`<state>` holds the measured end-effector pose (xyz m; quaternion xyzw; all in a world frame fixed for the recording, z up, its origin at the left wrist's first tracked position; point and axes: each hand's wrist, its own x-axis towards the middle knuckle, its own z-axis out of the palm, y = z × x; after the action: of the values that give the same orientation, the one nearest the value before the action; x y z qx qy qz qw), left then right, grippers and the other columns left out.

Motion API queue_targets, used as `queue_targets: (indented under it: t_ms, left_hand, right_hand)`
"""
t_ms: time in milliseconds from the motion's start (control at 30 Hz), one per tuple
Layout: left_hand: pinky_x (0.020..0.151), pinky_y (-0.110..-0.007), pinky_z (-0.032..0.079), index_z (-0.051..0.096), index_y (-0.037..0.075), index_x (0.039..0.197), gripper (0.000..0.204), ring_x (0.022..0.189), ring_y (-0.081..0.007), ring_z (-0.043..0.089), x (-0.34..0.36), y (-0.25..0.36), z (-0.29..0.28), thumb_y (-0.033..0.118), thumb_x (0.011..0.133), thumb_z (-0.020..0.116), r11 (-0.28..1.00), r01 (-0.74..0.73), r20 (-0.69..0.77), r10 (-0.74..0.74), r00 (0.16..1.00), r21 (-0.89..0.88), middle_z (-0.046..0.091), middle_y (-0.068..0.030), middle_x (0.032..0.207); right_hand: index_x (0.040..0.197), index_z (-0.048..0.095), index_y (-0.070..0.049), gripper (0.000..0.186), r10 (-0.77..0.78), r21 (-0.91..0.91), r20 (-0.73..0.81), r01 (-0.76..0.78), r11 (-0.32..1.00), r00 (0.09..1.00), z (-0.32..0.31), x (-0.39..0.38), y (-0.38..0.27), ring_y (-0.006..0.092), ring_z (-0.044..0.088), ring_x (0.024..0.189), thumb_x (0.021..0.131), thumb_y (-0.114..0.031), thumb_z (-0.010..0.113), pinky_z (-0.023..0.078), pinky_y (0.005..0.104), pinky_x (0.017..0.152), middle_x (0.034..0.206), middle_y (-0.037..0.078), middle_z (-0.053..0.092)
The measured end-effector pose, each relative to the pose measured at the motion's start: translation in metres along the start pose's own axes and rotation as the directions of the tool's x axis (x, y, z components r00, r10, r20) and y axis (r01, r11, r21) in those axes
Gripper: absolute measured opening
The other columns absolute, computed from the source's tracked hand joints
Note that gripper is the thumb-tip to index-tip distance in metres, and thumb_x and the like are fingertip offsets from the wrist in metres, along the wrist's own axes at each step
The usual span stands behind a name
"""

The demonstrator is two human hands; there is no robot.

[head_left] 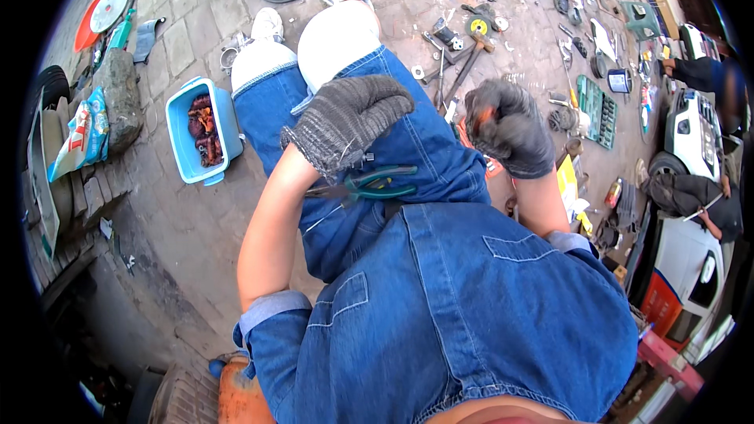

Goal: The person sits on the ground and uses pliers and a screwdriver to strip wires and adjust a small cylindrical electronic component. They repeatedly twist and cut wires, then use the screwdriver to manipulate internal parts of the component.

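Note:
Grey knit gloves cover both hands. My left hand (349,122) hovers over my lap with its fingers curled together; a small metal piece shows under its edge, and the rest of what it holds is hidden. Below that hand, green-handled pliers (381,182) lie across my denim-covered thighs. My right hand (512,129) is raised beside my right thigh, apart from the left. Its glove is blackened and its fingers are curled in, partly blurred. A reddish-orange patch shows at the fingertips, too small to name.
A light blue basin (174,137) with reddish-brown pieces stands left. A hammer (471,63), an open green socket set (597,110) and a tin can (619,81) lie among scattered parts at right. Beyond are a person in dark clothes (695,200) and white vehicles (691,267).

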<state>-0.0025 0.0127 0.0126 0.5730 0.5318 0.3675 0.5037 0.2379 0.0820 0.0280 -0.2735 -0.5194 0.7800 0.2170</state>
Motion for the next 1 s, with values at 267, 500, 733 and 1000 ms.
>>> queue_targets:
  t_ms: [267,500,733,1000]
  left_hand:
    - [0.058,-0.025,0.047,0.064,-0.001,0.098,0.024,0.060,-0.0116,0.057,-0.017,-0.001,0.006,0.018,0.086,0.058,0.971,0.169,0.082,-0.157,0.984,-0.167,0.063,-0.0077,0.078]
    - [0.053,-0.023,0.046,0.065,0.001,0.096,0.021,0.059,-0.0080,0.055,-0.012,-0.021,-0.012,0.018,0.086,0.060,0.757,-0.583,-0.001,0.611,0.792,0.296,0.063,-0.0054,0.075]
    - [0.059,-0.025,0.048,0.066,0.003,0.095,0.022,0.066,-0.0103,0.059,-0.021,-0.013,-0.008,0.021,0.086,0.060,0.998,-0.044,-0.040,0.043,0.998,-0.039,0.064,-0.0066,0.076]
    - [0.059,-0.025,0.048,0.066,0.003,0.096,0.021,0.065,-0.0099,0.058,-0.021,-0.018,-0.012,0.020,0.084,0.062,0.979,-0.190,-0.076,0.195,0.978,0.068,0.064,-0.0064,0.075]
  right_hand:
    - [0.135,0.035,-0.004,0.072,-0.147,-0.259,-0.192,0.094,0.961,0.970,0.037,0.015,-0.003,0.0119,0.048,0.055,0.080,-0.043,0.061,0.042,0.0256,0.052,0.125,0.013,0.051]
    - [0.077,0.058,-0.005,0.024,0.024,-0.707,-0.009,-0.024,0.706,1.000,0.040,0.008,-0.008,0.0053,0.050,0.057,0.070,-0.019,0.076,0.039,0.0219,0.051,0.065,-0.002,0.052]
    - [0.134,0.038,-0.004,0.056,-0.083,0.254,-0.072,0.098,0.962,0.994,0.054,0.022,-0.017,0.0079,0.046,0.050,0.084,-0.022,0.058,0.038,0.0206,0.045,0.103,0.013,0.056]
    - [0.099,0.062,-0.005,0.033,0.103,-0.841,-0.054,-0.101,0.532,0.993,0.055,0.025,-0.010,0.0082,0.053,0.068,0.075,-0.026,0.072,0.044,0.0236,0.058,0.072,0.003,0.060]
